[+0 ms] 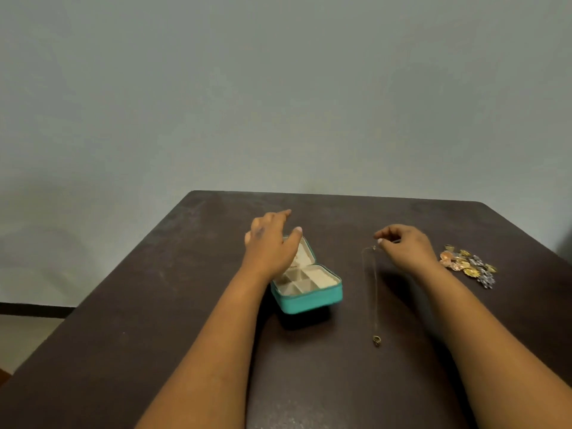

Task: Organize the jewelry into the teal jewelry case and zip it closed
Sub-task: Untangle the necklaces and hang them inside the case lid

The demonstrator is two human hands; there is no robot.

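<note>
Here the open teal case sits under the relaxed left hand; the right hand pinches a necklace.

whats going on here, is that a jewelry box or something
Yes. A person at a dark table is packing jewelry into a teal jewelry case, which lies open with its beige compartments showing. The left hand rests open over the raised lid. The right hand pinches one end of a thin necklace, whose ring end trails on the table. A pile of small flower-shaped pieces waits to the right.
</note>
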